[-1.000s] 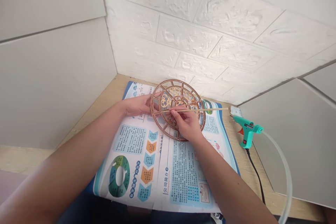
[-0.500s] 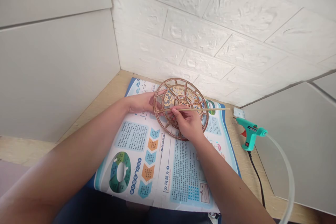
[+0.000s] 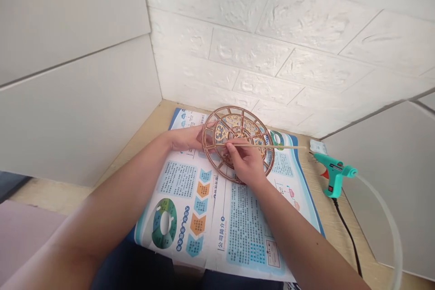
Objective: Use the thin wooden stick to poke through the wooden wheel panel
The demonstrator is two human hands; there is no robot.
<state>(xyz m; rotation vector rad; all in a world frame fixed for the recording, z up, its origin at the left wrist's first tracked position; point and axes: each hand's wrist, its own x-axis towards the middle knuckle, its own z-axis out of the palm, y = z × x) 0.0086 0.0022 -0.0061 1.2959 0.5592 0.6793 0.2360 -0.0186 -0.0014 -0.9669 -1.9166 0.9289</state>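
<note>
Pinching pale stick (image 3: 278,147) in right hand (image 3: 249,163), held crosswise over brown openwork disc (image 3: 220,132), shorter end toward left hand (image 3: 189,138); gripping disc's left side with left hand.

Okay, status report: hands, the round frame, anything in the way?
Left hand on round frame's left rim. Right hand pinching thin stick across it. Glue gun off right, beside the paper.
</note>
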